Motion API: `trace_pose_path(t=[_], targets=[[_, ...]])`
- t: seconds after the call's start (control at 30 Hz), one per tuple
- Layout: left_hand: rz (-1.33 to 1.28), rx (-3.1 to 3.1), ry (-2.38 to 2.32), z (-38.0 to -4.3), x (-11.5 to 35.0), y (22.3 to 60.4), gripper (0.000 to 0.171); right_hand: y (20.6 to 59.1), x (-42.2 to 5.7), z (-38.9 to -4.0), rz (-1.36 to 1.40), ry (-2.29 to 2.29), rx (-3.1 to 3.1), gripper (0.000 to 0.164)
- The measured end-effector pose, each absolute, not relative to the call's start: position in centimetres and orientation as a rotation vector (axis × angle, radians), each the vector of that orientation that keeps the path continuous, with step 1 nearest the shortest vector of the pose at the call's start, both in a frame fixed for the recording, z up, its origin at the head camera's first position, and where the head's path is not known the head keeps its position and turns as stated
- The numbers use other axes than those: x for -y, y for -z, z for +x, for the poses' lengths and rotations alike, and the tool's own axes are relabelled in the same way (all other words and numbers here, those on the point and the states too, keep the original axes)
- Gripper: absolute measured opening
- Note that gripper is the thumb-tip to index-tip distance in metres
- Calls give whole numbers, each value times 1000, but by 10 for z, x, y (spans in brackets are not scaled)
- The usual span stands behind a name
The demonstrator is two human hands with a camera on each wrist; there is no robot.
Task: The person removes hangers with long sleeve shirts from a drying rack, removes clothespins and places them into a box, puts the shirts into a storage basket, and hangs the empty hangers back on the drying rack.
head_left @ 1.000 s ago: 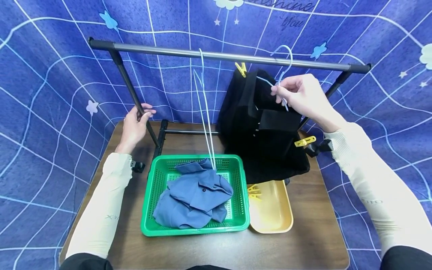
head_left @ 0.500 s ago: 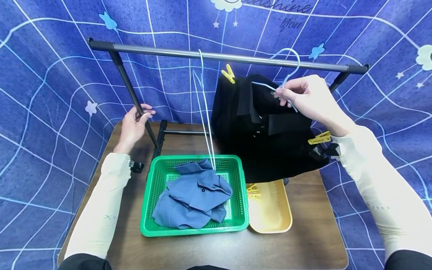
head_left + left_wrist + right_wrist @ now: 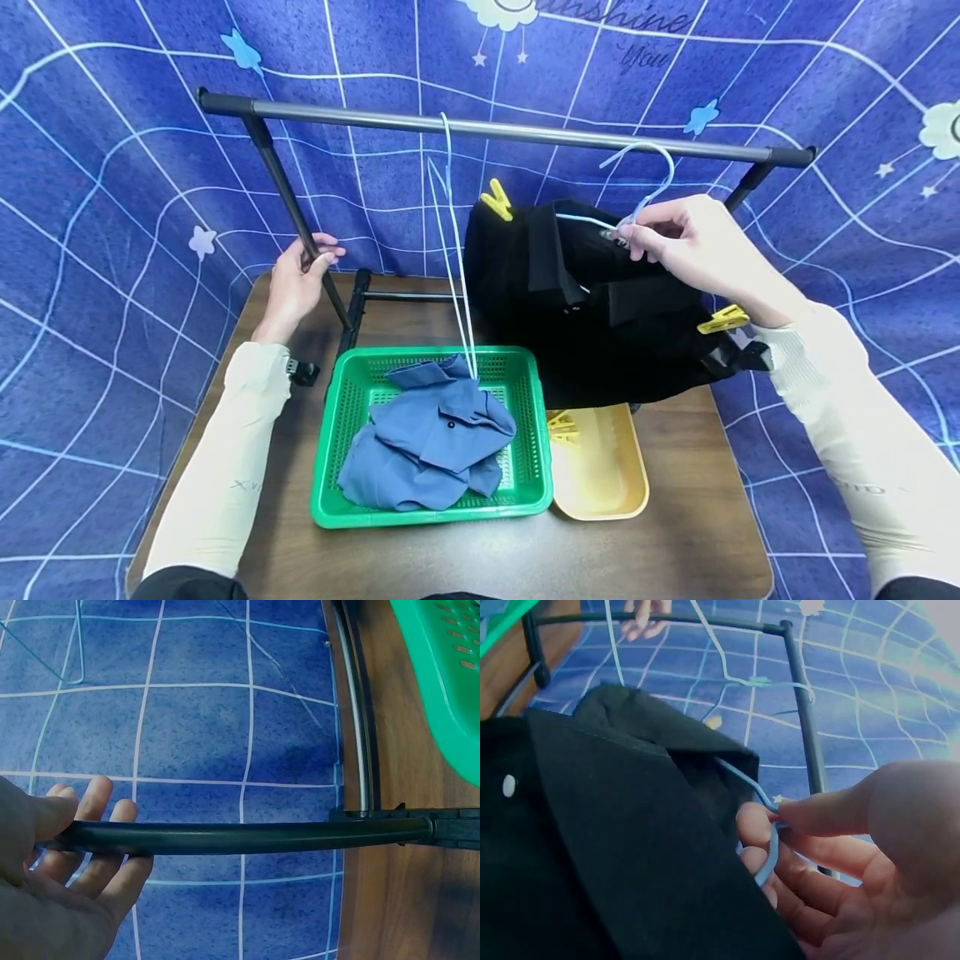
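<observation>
My right hand (image 3: pixel 693 242) pinches the neck of a light blue wire hanger (image 3: pixel 670 167), thumb against fingertips in the right wrist view. From that hanger hangs a black collared shirt (image 3: pixel 517 333), with one yellow clothespin (image 3: pixel 497 201) at its left shoulder and another yellow clothespin (image 3: pixel 723 319) at its right side. The hanger's hook overlaps the lower edge of the rack's metal rail (image 3: pixel 525 131) in the head view. At the left, my left hand (image 3: pixel 294 287) holds the rack's dark side post (image 3: pixel 247 838), its thumb and fingers on either side of it.
A second wire hanger (image 3: pixel 455 250) hangs from the rail. Below it, a green basket (image 3: pixel 320 467) holds a folded blue shirt (image 3: pixel 427 450). Beside it stands a yellow tray (image 3: pixel 611 467) with several yellow clothespins (image 3: pixel 562 427). A blue patterned curtain (image 3: pixel 97 292) rises behind the wooden table (image 3: pixel 675 542).
My right hand has moved right and down with the hanger and the black shirt. The hook has dropped from above the rail to the rail's level. My left hand stays on the post.
</observation>
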State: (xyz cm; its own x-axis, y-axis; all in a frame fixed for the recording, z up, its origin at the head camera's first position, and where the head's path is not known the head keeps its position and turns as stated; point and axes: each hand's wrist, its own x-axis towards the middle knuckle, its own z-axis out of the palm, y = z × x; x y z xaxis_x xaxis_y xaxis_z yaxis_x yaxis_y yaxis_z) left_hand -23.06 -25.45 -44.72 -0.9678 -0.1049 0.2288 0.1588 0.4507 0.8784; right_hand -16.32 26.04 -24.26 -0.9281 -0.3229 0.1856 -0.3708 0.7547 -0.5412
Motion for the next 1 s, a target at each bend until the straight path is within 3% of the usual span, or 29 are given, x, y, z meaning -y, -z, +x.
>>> trace_pose_path(t=[0.5, 1.0], targets=[[-55, 2443, 1557, -230, 255, 448, 30, 260, -269, -152, 787, -1011, 3049, 12], [-42, 2447, 1557, -234, 256, 452, 27, 282, -242, -138, 1175, -1089, 2960, 18]])
